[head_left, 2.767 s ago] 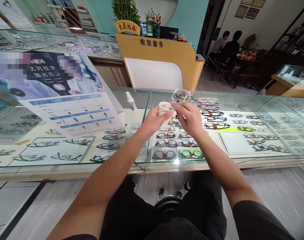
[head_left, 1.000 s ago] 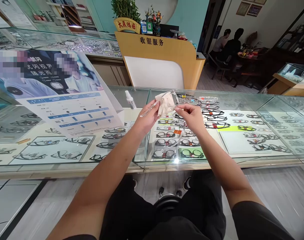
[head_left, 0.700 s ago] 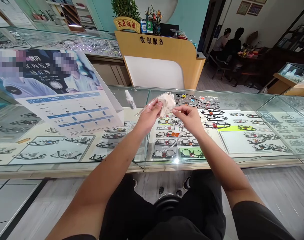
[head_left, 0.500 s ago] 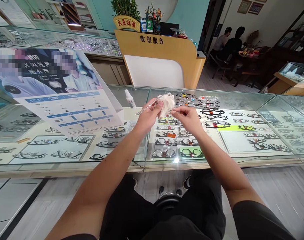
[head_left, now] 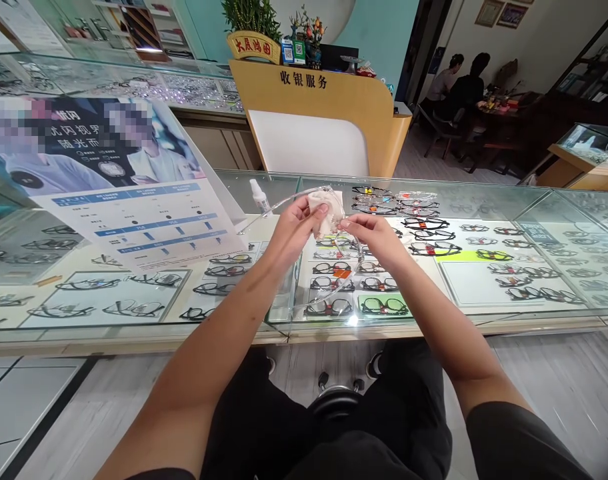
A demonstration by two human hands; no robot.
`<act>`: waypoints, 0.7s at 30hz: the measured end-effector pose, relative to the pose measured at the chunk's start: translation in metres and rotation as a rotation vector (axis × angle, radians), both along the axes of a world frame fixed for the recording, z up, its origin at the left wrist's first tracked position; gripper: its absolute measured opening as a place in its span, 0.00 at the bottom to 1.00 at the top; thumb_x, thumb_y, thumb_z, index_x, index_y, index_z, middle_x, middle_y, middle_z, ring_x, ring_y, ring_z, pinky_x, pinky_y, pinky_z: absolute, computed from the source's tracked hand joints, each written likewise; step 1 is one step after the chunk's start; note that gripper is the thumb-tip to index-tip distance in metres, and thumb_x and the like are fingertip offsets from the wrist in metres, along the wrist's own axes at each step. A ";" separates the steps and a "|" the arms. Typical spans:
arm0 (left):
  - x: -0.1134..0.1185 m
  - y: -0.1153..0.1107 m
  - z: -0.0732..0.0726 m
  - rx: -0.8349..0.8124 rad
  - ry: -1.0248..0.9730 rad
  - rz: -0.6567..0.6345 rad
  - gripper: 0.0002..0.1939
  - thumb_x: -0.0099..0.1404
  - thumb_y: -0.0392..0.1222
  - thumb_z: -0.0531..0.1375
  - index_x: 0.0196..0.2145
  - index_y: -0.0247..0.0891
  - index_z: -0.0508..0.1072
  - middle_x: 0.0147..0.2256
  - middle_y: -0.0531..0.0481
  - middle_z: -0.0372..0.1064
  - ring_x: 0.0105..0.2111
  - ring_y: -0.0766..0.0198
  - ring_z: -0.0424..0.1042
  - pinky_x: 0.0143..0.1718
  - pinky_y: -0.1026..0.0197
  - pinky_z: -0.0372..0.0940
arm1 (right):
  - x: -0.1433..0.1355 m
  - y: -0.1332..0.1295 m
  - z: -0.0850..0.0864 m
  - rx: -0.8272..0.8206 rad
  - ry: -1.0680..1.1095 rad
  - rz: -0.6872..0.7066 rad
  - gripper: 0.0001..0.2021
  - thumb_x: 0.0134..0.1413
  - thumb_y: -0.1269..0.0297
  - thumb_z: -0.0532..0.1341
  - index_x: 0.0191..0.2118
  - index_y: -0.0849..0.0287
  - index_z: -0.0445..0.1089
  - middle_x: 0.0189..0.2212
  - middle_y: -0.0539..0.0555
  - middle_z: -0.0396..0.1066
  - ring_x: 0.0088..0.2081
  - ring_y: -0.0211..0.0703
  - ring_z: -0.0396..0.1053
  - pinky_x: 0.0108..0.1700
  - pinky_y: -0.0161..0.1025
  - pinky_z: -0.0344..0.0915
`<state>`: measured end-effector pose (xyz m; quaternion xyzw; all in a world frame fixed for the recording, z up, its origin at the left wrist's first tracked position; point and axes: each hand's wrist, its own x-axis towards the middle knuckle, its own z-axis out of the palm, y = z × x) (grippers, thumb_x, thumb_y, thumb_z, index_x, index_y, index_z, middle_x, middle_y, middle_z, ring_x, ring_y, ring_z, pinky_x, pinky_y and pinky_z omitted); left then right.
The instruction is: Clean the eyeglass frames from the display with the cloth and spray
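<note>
My left hand (head_left: 298, 227) is closed on a pale cloth (head_left: 329, 212), thumb on top, with the cloth folded around one lens of a pair of clear-framed eyeglasses (head_left: 357, 248). One clear temple sticks out to the left past my left hand; the other slants down toward the counter. My right hand (head_left: 371, 232) pinches the glasses' frame at its right side, fingertips close to the cloth. Both hands are above the glass counter. A small white spray bottle (head_left: 259, 197) stands upright behind and left of my left hand. The lens under the cloth is hidden.
Under the glass countertop (head_left: 489, 193) lie rows of eyeglass frames (head_left: 379, 285). A large tent-shaped price sign (head_left: 149, 213) stands at the left. Beyond the counter is a wooden cashier desk (head_left: 304, 93). Two people sit at a table far right.
The glasses have turned in my hands: the left temple now reaches farther left and the other hangs lower. My left hand and the cloth have shifted slightly left.
</note>
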<state>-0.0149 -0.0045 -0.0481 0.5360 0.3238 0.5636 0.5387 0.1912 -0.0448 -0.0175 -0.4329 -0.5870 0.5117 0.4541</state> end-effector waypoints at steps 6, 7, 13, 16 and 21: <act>-0.006 0.003 0.002 -0.018 0.017 -0.084 0.25 0.59 0.60 0.81 0.45 0.43 0.84 0.34 0.49 0.78 0.27 0.66 0.71 0.27 0.61 0.66 | 0.007 0.005 -0.002 -0.052 0.026 0.084 0.24 0.47 0.37 0.78 0.33 0.55 0.83 0.24 0.45 0.64 0.29 0.37 0.49 0.35 0.41 0.45; -0.006 0.002 0.004 -0.028 0.022 -0.093 0.26 0.57 0.60 0.82 0.46 0.42 0.84 0.35 0.49 0.78 0.28 0.66 0.72 0.27 0.62 0.67 | 0.008 0.006 -0.004 -0.058 0.027 0.095 0.24 0.48 0.36 0.78 0.33 0.55 0.82 0.24 0.45 0.62 0.29 0.37 0.48 0.35 0.41 0.45; -0.006 -0.001 0.009 -0.036 0.004 -0.123 0.28 0.55 0.59 0.83 0.45 0.41 0.83 0.36 0.49 0.78 0.29 0.66 0.73 0.27 0.62 0.68 | 0.010 0.008 -0.006 -0.062 0.026 0.167 0.24 0.47 0.36 0.78 0.33 0.54 0.82 0.27 0.46 0.66 0.30 0.37 0.50 0.35 0.41 0.48; -0.007 0.000 0.008 -0.048 0.008 -0.145 0.27 0.55 0.60 0.83 0.44 0.40 0.83 0.33 0.50 0.76 0.26 0.66 0.71 0.26 0.61 0.66 | 0.008 0.008 -0.005 -0.077 0.021 0.196 0.26 0.47 0.35 0.78 0.32 0.55 0.81 0.26 0.45 0.63 0.30 0.37 0.50 0.35 0.41 0.47; -0.010 0.001 0.009 -0.036 0.052 -0.202 0.25 0.57 0.55 0.82 0.44 0.40 0.84 0.32 0.49 0.76 0.26 0.65 0.69 0.26 0.60 0.63 | 0.011 0.010 -0.005 -0.068 -0.010 0.164 0.27 0.48 0.34 0.77 0.33 0.56 0.81 0.24 0.43 0.59 0.29 0.37 0.48 0.35 0.42 0.44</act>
